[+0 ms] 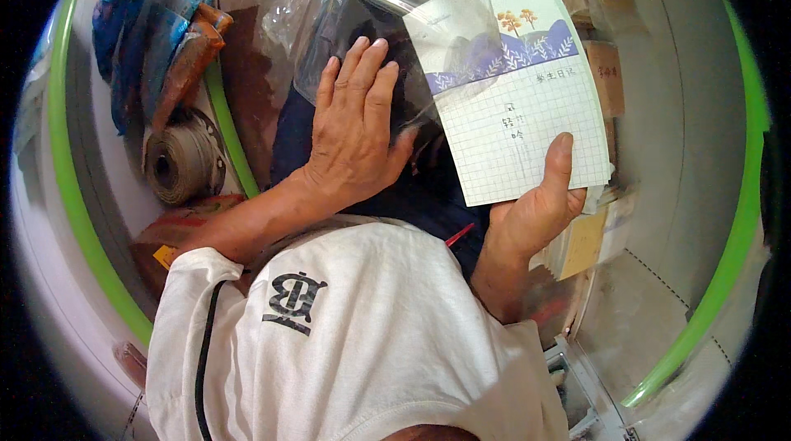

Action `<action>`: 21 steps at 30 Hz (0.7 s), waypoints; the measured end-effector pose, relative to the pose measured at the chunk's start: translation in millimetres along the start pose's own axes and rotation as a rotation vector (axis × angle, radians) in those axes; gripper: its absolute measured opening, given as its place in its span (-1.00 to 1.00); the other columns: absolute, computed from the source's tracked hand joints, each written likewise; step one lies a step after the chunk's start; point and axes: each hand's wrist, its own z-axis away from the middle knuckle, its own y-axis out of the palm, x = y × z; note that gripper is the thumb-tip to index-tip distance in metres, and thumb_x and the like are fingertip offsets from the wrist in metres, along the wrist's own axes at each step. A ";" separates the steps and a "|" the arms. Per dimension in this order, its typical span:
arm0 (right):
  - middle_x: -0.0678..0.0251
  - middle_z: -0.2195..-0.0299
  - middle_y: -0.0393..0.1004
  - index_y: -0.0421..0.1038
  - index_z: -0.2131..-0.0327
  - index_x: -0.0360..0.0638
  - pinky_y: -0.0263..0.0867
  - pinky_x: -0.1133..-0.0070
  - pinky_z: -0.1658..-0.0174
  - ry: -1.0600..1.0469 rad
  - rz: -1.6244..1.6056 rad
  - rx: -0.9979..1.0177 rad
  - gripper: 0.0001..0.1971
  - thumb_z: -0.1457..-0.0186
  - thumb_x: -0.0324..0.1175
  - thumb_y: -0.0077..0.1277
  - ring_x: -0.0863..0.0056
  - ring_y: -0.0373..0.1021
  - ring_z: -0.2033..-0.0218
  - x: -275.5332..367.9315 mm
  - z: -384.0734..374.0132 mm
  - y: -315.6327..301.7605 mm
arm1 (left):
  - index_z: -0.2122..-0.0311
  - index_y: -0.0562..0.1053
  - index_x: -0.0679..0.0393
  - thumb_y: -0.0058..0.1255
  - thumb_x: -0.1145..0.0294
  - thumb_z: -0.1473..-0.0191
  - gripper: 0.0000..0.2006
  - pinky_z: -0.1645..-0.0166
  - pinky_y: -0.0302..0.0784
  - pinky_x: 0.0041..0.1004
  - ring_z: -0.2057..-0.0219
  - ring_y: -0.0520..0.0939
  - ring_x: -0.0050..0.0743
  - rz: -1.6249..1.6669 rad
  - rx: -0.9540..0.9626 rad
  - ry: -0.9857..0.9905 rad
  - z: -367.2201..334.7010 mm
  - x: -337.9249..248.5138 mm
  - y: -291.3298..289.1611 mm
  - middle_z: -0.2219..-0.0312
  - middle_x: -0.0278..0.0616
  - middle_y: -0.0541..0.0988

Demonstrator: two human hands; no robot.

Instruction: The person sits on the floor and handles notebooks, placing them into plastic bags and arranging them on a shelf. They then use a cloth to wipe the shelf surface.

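Note:
My right hand (pixel 540 214) grips the lower right corner of a notebook (pixel 527 153), thumb on top and fingers underneath. Its upright white cover has a square grid, a purple band of leaves, small orange trees and some dark writing. A crumpled clear plastic bag (pixel 301 50) spreads over my dark-clad lap and partly overlaps the notebook's upper left. My left hand (pixel 356 112) rests on the bag, palm down, with its fingers stretched out and holding nothing. Whether anything lies inside the bag, I cannot tell.
At the left are a crumpled blue and orange plastic bag (pixel 156 37) and a roll of greyish strap (pixel 183 159). Brown cardboard pieces (pixel 606 79) and a yellowish stack (pixel 581 245) stand right of the notebook. Bright green curved bars (pixel 82 202) run along the left and right sides.

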 end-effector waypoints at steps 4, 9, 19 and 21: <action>0.04 0.10 0.35 0.20 0.03 -0.45 0.36 0.41 0.10 0.022 0.001 -0.036 -0.59 -0.07 -0.41 -0.04 0.26 0.39 0.15 0.7 1.8 6.5 | 0.22 0.33 0.29 0.07 0.55 0.17 -0.68 -0.12 0.19 -0.10 -0.06 0.31 0.16 0.065 -0.107 0.054 -2.6 10.9 1.8 0.02 0.13 0.33; 0.02 0.09 0.34 0.20 0.03 -0.46 0.34 0.39 0.09 -0.016 0.087 -0.152 -0.58 -0.07 -0.40 -0.05 0.24 0.37 0.13 5.5 -12.0 -5.5 | 0.39 0.37 0.30 -0.07 0.60 0.04 -0.94 0.04 0.37 -0.39 0.10 0.48 -0.10 0.370 -0.174 -0.055 -10.8 15.9 -20.9 0.20 0.03 0.47; -0.02 0.09 0.32 0.19 0.01 -0.41 0.32 0.32 0.07 -0.174 -0.062 -0.151 -0.55 0.00 -0.43 -0.06 0.17 0.35 0.11 35.5 -14.4 -2.3 | 0.25 0.48 0.25 -0.24 0.39 -0.18 -0.76 0.15 0.52 -0.45 0.23 0.50 -0.53 1.060 -0.266 -0.491 -25.3 22.3 -55.5 0.23 -0.16 0.51; -0.02 0.08 0.31 0.18 0.00 -0.41 0.31 0.31 0.05 -0.168 -0.079 -0.184 -0.54 0.01 -0.44 -0.07 0.16 0.33 0.09 38.6 -5.2 13.9 | 0.25 0.48 0.25 -0.24 0.40 -0.17 -0.77 0.17 0.54 -0.45 0.22 0.51 -0.51 1.028 -0.301 -0.461 -29.1 21.7 -61.5 0.23 -0.14 0.50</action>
